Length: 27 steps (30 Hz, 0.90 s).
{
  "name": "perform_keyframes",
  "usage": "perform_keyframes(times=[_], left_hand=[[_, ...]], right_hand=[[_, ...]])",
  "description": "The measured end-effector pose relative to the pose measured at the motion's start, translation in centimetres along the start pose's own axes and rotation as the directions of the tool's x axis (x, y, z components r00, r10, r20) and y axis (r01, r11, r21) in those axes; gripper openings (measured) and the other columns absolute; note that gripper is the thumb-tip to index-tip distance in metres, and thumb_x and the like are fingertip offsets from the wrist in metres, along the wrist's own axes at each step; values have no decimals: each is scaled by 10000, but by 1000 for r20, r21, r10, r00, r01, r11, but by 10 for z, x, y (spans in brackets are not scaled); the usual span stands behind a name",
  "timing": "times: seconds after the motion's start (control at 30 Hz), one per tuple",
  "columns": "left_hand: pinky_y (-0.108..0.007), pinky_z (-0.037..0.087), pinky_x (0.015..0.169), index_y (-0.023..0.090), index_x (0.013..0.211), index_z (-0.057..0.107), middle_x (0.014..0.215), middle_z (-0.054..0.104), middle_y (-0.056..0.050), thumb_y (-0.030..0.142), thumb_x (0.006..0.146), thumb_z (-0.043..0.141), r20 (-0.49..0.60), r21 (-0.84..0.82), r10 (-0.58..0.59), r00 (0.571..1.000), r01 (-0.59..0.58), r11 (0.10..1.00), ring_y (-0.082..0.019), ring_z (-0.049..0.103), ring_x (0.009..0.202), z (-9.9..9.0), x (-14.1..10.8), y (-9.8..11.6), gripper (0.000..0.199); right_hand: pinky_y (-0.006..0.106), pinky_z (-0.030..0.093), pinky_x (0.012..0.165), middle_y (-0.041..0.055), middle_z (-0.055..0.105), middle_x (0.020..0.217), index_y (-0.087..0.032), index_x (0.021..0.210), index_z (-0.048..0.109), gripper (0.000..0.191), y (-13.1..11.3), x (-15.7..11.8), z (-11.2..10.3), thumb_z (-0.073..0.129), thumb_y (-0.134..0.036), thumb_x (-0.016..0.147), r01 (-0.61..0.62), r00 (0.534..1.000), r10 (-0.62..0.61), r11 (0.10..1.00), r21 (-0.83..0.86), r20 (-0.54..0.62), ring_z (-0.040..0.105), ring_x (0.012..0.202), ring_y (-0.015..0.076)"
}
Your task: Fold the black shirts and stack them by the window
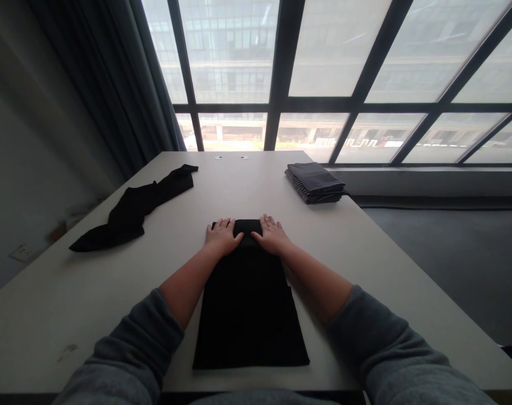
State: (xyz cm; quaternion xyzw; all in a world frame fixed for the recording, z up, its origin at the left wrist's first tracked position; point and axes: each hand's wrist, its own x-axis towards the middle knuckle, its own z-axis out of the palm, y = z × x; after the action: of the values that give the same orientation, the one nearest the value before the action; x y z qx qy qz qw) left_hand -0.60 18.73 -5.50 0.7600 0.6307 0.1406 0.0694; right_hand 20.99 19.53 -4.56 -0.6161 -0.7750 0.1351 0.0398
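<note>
Because the folded black garment (pixel 249 304) looks soft, light and limp, both hands, left hand (pixel 222 237) and right hand (pixel 272 234), lie flat and unclenched on its far edge; its corners seem the surest hold.

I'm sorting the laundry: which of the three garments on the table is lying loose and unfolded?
The black garment at the far left; it sprawls crumpled, unlike the other two.

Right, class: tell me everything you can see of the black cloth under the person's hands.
The black cloth is a plain, dark, matte fabric, folded into a long flat rectangle that lies on the white table, running from the near edge away from the person. Its far end looks doubled over. The left hand and right hand press flat on that far end, fingers spread.
</note>
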Motion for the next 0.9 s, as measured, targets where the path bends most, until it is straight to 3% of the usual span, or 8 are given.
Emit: perform_keyframes(times=[0.07, 0.23, 0.33, 0.47, 0.57, 0.63, 0.73, 0.9], left_hand=[[-673, 248, 1260, 204, 1525, 537, 1624, 488, -183, 566, 967, 570, -29, -49, 8, 1000, -10, 999, -409, 406, 1519, 0, 2, -1, 667], [-440, 418, 1231, 161, 1467, 582, 1527, 589, -158, 395, 979, 564, -104, -196, 88, 991, -107, 975, -286, 550, 1424, -14, -1, -17, 541], [-463, 407, 1246, 141, 1484, 555, 1548, 554, -174, 378, 968, 576, -146, -253, 93, 985, -128, 959, -294, 519, 1455, -29, -22, -31, 569], [-528, 364, 1261, 236, 1474, 568, 1625, 464, -147, 484, 952, 666, -166, -330, 294, 941, -334, 883, -325, 421, 1519, -60, -94, -33, 586], [-505, 461, 1151, 315, 1183, 721, 1420, 645, -84, 499, 870, 795, -11, -296, 530, 848, -509, 808, -317, 570, 1348, -82, -167, -25, 370], [-467, 519, 1047, 320, 1090, 730, 1293, 701, -68, 487, 775, 884, 93, -267, 603, 792, -563, 782, -310, 633, 1221, -88, -208, -19, 388], [-428, 563, 941, 317, 1124, 723, 1183, 740, -62, 349, 811, 846, 103, -202, 626, 773, -600, 774, -278, 692, 1072, -83, -244, -16, 338], [-459, 586, 977, 313, 1265, 699, 1218, 767, -79, 44, 919, 551, -56, -72, 646, 762, -648, 758, -267, 721, 1123, -62, -253, -15, 462]], right_hand=[[507, 54, 1370, 131, 22, 1740, -87, 1731, 174, 839, 0, 1, 0, 356, -587, 1083, 17, 1000, -16, 1000, 12, -9, 26, 1662, 282], [510, 68, 1370, 137, 92, 1741, -121, 1721, 237, 743, 4, -8, -4, 374, -508, 1102, 53, 996, -48, 997, 64, -76, 77, 1658, 279], [538, 144, 1361, 124, 134, 1739, -169, 1692, 339, 694, 11, -35, -12, 472, -459, 1077, 154, 973, -129, 981, 120, -190, 58, 1656, 311], [497, 260, 1352, 108, 278, 1696, -208, 1540, 570, 552, 20, -111, -26, 569, -438, 1038, 505, 829, -449, 857, 102, -334, 146, 1645, 280], [468, 372, 1306, 111, 482, 1568, -249, 1440, 664, 509, 23, -183, -25, 653, -490, 992, 725, 684, -701, 683, 88, -201, 383, 1544, 267], [464, 443, 1261, 102, 571, 1479, -294, 1429, 678, 564, 25, -222, -16, 743, -531, 921, 761, 648, -755, 640, 104, -100, 497, 1450, 274], [451, 494, 1227, 94, 603, 1445, -322, 1458, 662, 517, 28, -258, 2, 719, -419, 953, 716, 698, -711, 689, 108, -90, 552, 1404, 263], [398, 562, 1145, 92, 589, 1471, -324, 1510, 612, 530, 29, -262, 20, 499, -148, 1023, 647, 758, -631, 760, 61, -169, 591, 1374, 226]])
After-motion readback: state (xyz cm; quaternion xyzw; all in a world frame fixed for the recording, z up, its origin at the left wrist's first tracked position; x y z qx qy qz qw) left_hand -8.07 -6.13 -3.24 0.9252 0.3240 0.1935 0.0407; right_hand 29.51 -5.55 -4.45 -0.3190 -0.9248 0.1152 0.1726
